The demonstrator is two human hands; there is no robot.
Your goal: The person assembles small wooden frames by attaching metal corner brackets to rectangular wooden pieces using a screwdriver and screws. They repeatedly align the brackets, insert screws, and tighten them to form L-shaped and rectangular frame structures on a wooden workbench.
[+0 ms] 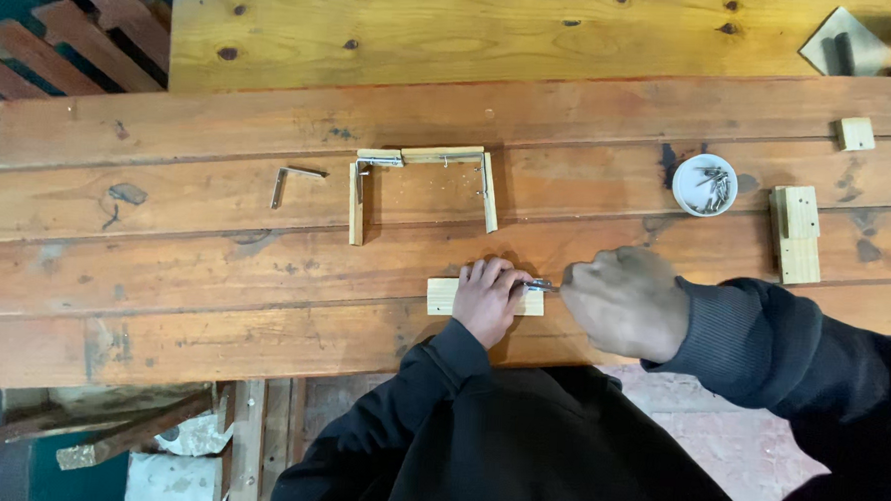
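Observation:
My left hand [486, 298] presses down on a short pale wood strip [442, 295] lying on the reddish plank workbench [213, 300]. My right hand [626, 301] is closed around a small metal tool [539, 285] whose tip meets the strip's right end, just beside my left fingers. Farther back stands a three-sided frame of thin wood strips [423, 184], open toward me. Both arms wear dark sleeves.
A metal angle bracket [290, 180] lies left of the frame. A white cup of screws [705, 184] sits at right, next to stacked wood blocks [795, 232] and a small cube [855, 133]. A pale pine board [475, 31] lies behind. Scrap wood is under the bench.

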